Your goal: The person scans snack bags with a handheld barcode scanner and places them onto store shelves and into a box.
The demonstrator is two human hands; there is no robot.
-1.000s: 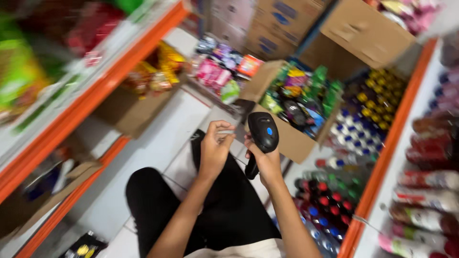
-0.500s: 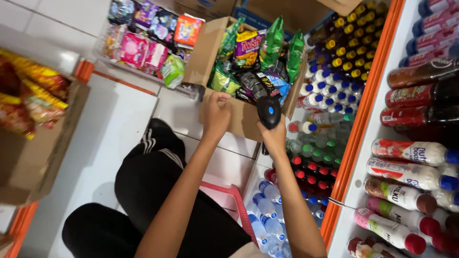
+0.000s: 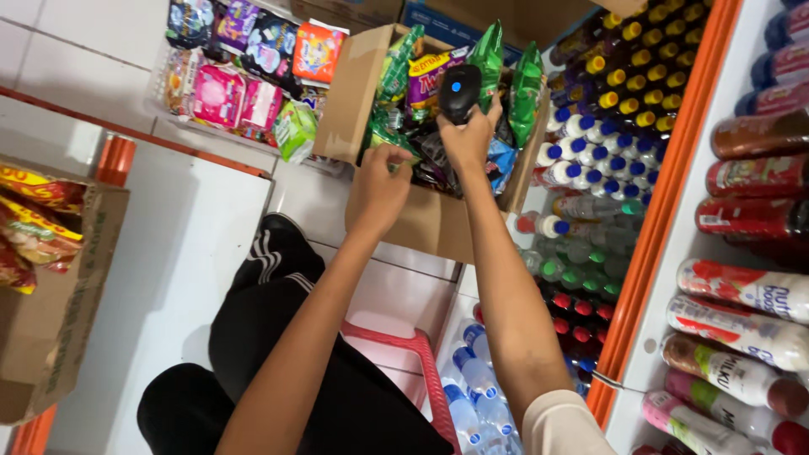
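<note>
Your right hand (image 3: 468,135) clamps black barcode scanner (image 3: 459,91), upright, over cardboard box (image 3: 421,221). Left hand (image 3: 383,179) pinches green snack packet (image 3: 383,135), just left of scanner, below its head.

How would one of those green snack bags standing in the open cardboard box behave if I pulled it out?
The green snack bag looks puffy, so probably light. Its thin crinkled film would likely flex and feel slick. Packed among others in the cardboard box, neighbours may shift.
</note>
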